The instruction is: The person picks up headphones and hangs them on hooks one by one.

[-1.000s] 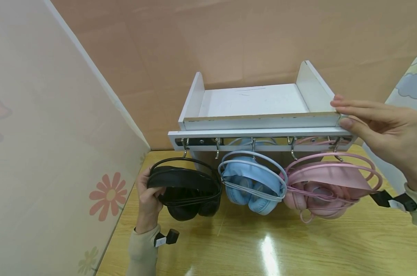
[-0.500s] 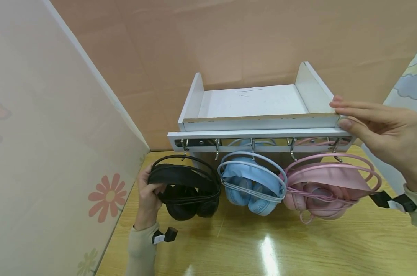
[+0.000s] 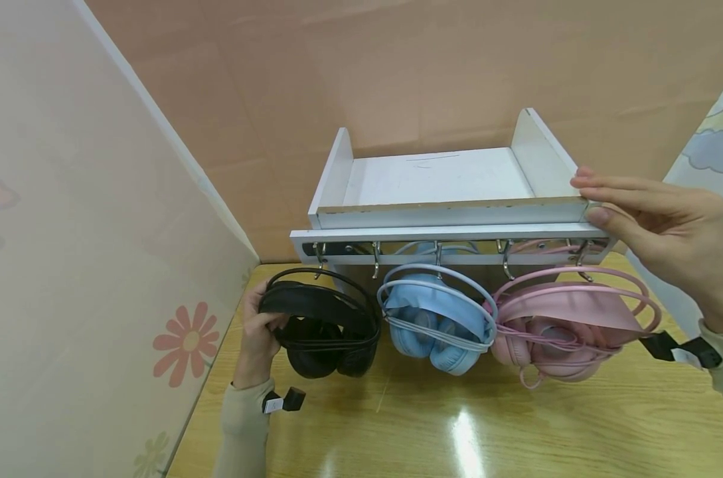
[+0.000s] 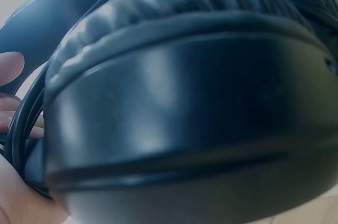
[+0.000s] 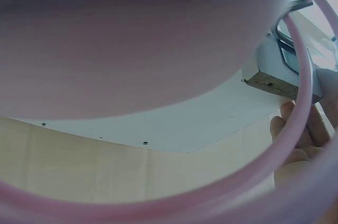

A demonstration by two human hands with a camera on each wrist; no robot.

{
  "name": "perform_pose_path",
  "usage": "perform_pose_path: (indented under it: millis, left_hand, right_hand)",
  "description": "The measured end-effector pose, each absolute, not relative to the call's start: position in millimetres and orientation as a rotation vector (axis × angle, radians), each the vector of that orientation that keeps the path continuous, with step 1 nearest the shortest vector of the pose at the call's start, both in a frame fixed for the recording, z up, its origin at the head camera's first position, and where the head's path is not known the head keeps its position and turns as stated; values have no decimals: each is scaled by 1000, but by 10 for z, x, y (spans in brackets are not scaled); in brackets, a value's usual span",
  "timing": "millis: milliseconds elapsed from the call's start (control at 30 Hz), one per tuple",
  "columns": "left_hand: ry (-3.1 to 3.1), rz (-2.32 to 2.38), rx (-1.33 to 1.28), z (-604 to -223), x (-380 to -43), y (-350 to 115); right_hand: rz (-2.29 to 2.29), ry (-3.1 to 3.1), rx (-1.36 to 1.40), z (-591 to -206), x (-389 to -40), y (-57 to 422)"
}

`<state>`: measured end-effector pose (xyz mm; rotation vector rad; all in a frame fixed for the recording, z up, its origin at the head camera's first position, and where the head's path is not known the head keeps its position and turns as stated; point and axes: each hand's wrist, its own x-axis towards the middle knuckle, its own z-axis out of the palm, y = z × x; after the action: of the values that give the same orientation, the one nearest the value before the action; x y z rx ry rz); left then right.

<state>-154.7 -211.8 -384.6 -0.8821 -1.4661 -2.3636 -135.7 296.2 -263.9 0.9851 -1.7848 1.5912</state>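
In the head view, my left hand [image 3: 258,338] holds the black headphones [image 3: 313,302] by their left side, below the leftmost hook [image 3: 319,255]. Their thin upper band overlaps that hook's tip. A black ear cup [image 4: 179,102] fills most of the left wrist view, with fingers and a looped cable at its left. My right hand [image 3: 674,229] grips the right front corner of the white shelf [image 3: 451,216], thumb at the front edge, fingers above. Blue headphones [image 3: 451,355] hang at the middle hook, and pink headphones [image 3: 576,318] hang at the rightmost one.
The shelf stands on a wooden table [image 3: 409,425] against a tan backdrop [image 3: 421,66]. A metal hook [image 3: 376,259] between black and blue headphones carries nothing, as does another hook [image 3: 507,259] left of the pink pair. A flower-patterned panel [image 3: 98,265] rises at left.
My left hand has raised the black headphones slightly and shifted them a little right, bringing the upper band over the leftmost hook's tip in view. My right hand stays on the shelf corner.
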Motion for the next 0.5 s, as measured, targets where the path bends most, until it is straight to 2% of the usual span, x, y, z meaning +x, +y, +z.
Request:
perform_pose_path:
  millis: [500]
  left_hand:
    - [-1468,-2384,-845,-3905,-1640,-2155]
  right_hand:
    - [1637,-1747,992,-2635,-1348,2939]
